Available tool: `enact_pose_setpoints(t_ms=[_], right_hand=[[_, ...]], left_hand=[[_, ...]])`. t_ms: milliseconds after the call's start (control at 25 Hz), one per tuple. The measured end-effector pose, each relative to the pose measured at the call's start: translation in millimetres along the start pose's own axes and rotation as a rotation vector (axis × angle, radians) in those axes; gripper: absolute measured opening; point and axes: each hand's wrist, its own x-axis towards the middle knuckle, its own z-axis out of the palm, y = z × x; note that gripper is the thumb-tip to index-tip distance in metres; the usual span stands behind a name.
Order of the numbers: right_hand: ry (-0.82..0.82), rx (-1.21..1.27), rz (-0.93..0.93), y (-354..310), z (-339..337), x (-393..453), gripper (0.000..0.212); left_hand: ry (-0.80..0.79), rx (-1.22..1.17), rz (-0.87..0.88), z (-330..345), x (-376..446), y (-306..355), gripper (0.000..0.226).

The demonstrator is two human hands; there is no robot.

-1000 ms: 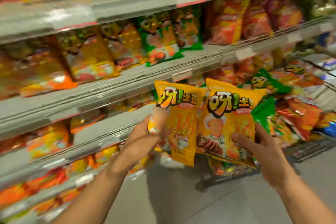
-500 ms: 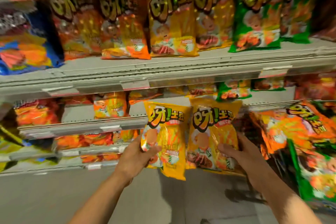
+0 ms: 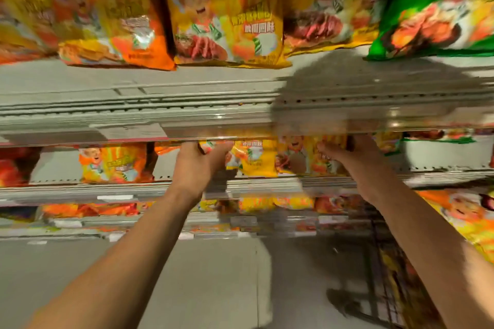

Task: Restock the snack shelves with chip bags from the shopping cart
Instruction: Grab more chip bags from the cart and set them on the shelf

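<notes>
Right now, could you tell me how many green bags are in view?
1: a green bag on the upper shelf, far right. Others may be hidden or blurred.

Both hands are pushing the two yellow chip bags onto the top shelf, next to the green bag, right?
Not quite. The left hand and right hand do each grip a yellow chip bag, but the head view shows them going in under the upper shelf, onto the shelf below. The green bag stands on the upper shelf.
</notes>
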Motion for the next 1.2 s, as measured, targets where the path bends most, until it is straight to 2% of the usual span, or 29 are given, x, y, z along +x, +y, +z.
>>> enact_pose_setpoints(t_ms=[120,200,320,520,640,720,800,880,960,1040,1120,1200], right_hand=[[-0.069,-0.038,-0.022,11,-1,12,0.036],[-0.120,-0.096,-0.022,19,-6,17,0.032],[-0.125,-0.170,-0.030,26,-9,20,0.031],[-0.015,-0.238,-0.119,31,1,17,0.039],[0.110,-0.359,-0.208,32,12,6,0.046],[0.185,-0.440,-0.265,35,19,-1,0.059],[0.335,-0.459,-0.292,37,24,-9,0.074],[0.482,-0.472,-0.411,40,30,-22,0.073],[0.506,-0.601,-0.607,46,40,-34,0.054],[0.434,-0.741,-0.671,53,49,-42,0.042],[0.338,-0.917,-0.569,57,55,-46,0.051],[0.222,-1.014,-0.475,61,59,-47,0.066]], left_hand=[[0.027,0.037,-0.040,4,13,-10,0.017],[-0.031,0.080,-0.083,1,11,-24,0.019],[-0.094,0.121,-0.054,0,4,-41,0.024],[-0.094,0.091,-0.067,-3,20,-45,0.034],[-0.135,0.085,-0.106,-4,24,-44,0.035],[-0.146,0.116,-0.127,-5,29,-41,0.036],[-0.123,0.156,-0.129,-2,25,-36,0.040],[0.013,0.373,0.016,1,12,-37,0.061],[0.194,0.686,0.325,3,-4,-44,0.074],[0.165,0.807,0.555,8,-20,-45,0.067],[0.060,0.868,0.561,17,-27,-45,0.059],[-0.020,0.970,0.503,25,-32,-46,0.062]])
